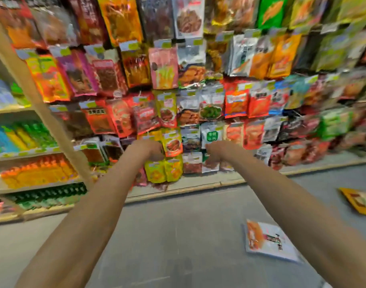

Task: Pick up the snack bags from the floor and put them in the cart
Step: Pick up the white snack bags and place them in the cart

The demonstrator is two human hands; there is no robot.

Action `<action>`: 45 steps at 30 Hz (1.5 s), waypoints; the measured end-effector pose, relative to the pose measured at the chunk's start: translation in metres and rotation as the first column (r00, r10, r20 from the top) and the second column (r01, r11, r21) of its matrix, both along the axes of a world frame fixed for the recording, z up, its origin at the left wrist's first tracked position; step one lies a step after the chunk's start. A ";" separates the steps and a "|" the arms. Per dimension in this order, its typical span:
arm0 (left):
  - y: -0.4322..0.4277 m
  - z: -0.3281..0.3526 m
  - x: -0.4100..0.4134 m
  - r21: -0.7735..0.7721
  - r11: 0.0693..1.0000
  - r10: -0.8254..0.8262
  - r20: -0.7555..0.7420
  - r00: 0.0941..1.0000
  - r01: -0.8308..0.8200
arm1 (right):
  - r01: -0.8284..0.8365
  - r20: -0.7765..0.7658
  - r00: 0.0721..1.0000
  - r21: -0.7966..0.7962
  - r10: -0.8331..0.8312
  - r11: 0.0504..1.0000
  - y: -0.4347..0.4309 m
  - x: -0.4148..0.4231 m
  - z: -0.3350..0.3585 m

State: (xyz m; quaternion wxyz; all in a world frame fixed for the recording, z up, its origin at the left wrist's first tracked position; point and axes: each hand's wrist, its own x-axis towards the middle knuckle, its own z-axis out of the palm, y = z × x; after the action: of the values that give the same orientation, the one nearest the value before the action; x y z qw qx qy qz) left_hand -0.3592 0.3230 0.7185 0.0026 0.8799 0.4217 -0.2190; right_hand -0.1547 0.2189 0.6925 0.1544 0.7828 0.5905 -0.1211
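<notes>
A white and orange snack bag (pixel 269 240) lies flat on the grey floor at the lower right. A yellow and orange snack bag (pixel 360 201) lies further right, cut off by the frame edge. Both my arms stretch forward at chest height, well above the floor. My left hand (pixel 152 150) and my right hand (pixel 214 152) hang in front of the lowest rows of hanging packets, with the fingers drooping loosely and nothing seen in them. No cart is in view. The whole picture is blurred by motion.
A wall of hanging snack packets (pixel 188 90) fills the view ahead, above a low plinth (pixel 198 183). Shelves with bottles (pixel 32 138) stand at the left behind a slanted wooden post (pixel 38 96). Grey floor (pixel 167 235) lies below my arms.
</notes>
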 end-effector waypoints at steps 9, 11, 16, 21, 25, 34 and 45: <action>-0.035 -0.016 0.245 -0.005 0.938 -0.346 -0.014 0.938 0.346 | 0.333 0.047 0.942 -0.026 -0.331 0.943 -0.114 0.197 -0.013; -0.047 -0.020 0.283 -0.021 0.922 -0.388 -0.022 0.921 0.388 | 0.423 0.037 0.906 -0.026 -0.422 0.906 -0.134 0.225 -0.021; -0.053 -0.034 0.369 -0.026 0.838 -0.546 -0.025 0.837 0.545 | 0.568 0.004 0.823 -0.049 -0.568 0.822 -0.177 0.274 -0.038; -0.056 -0.052 0.448 -0.040 0.735 -0.678 -0.051 0.734 0.677 | 0.674 -0.019 0.735 -0.095 -0.678 0.733 -0.196 0.317 -0.061; -0.049 -0.065 0.509 -0.049 0.645 -0.764 -0.051 0.643 0.763 | 0.749 -0.073 0.649 -0.108 -0.757 0.653 -0.191 0.350 -0.069; -0.053 -0.118 0.617 -0.126 0.402 -0.915 -0.098 0.391 0.907 | 0.876 -0.184 0.431 -0.147 -0.883 0.459 -0.177 0.394 -0.123; -0.104 -0.200 0.689 -0.234 0.301 -0.948 -0.182 0.262 0.925 | 0.915 -0.253 0.183 -0.309 -0.950 0.259 -0.214 0.427 -0.214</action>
State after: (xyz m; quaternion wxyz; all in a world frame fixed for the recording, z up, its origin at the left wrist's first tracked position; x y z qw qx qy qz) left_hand 0.3299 0.2186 0.5189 -0.1531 0.9150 -0.1930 -0.3194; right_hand 0.2726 0.0053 0.4789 -0.0388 0.9288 0.0035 -0.3685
